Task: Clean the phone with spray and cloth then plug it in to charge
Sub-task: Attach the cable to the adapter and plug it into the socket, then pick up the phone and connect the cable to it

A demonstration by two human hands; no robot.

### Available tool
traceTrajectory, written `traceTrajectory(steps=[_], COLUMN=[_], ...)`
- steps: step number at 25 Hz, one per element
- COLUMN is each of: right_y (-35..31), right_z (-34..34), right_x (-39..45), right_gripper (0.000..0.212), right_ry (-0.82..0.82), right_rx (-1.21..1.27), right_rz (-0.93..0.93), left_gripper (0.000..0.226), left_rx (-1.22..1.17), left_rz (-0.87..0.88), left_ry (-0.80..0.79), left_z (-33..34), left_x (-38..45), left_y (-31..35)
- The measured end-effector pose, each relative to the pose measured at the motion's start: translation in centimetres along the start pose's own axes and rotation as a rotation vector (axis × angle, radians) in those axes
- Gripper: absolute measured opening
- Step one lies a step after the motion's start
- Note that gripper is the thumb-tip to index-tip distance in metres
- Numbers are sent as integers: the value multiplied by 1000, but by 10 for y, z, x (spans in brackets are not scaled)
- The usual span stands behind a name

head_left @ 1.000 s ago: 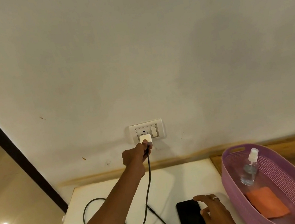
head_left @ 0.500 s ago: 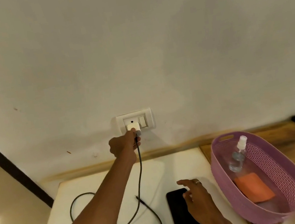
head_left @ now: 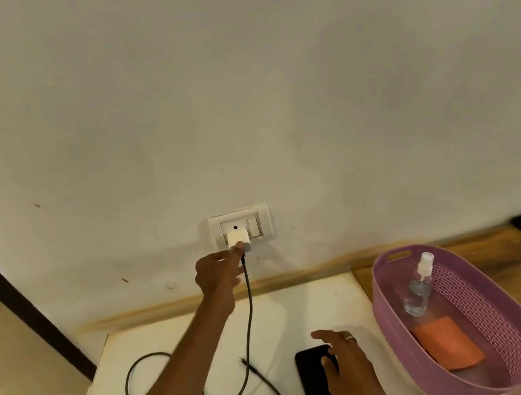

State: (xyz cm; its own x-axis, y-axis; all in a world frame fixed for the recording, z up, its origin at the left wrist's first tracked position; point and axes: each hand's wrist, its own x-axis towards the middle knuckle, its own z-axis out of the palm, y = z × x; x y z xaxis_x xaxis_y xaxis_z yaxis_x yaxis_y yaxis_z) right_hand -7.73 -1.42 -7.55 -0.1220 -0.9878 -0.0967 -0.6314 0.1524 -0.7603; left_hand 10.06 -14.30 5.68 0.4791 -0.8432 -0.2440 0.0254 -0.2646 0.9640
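Centrally, the left hand [head_left: 218, 272] pinches the square white charger adapter [head_left: 237, 238], seated in the glossy wall socket plate [head_left: 240, 226]. A thin dark cable [head_left: 249, 303] hangs from it and loops across the smooth white table [head_left: 293, 310] at lower left. The right hand [head_left: 346, 368], fingers spread and relaxed, rests on the flat black phone [head_left: 316, 393] (bottom centre). At lower right, the perforated purple oval basket [head_left: 488, 313] holds a clear spray bottle [head_left: 419, 289] and an orange cloth [head_left: 447, 347]. Bare tabletop separates phone and cable.

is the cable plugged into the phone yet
Not plugged in. The cable's free end lies bare on the white table, left of the phone and apart from it.
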Motion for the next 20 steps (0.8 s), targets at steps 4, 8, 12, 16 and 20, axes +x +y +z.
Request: traceTrajectory(steps=[4,8,12,16,20], right_y=[-6,-10,-16,-9,0], right_z=[-5,-8,-9,-6,6], right_x=[-11,-26,-31,-28,-28], right_gripper=[43,39,44,46,45], right_ry=[17,14,9,16,56], right_rx=[-41,-93,-95,-142,-162], right_rz=[32,47,67,70,81], left_gripper=[20,24,23,33,39], left_rx=[260,450,685,861,897], left_rz=[619,512,429,519,524], left_ry=[121,-25,-154,-208,-292], left_z=[-30,-51,-62,-61,-66], left_x=[-65,-111,-123,-118,-106], left_y=[-53,-113,-155,-179,-194])
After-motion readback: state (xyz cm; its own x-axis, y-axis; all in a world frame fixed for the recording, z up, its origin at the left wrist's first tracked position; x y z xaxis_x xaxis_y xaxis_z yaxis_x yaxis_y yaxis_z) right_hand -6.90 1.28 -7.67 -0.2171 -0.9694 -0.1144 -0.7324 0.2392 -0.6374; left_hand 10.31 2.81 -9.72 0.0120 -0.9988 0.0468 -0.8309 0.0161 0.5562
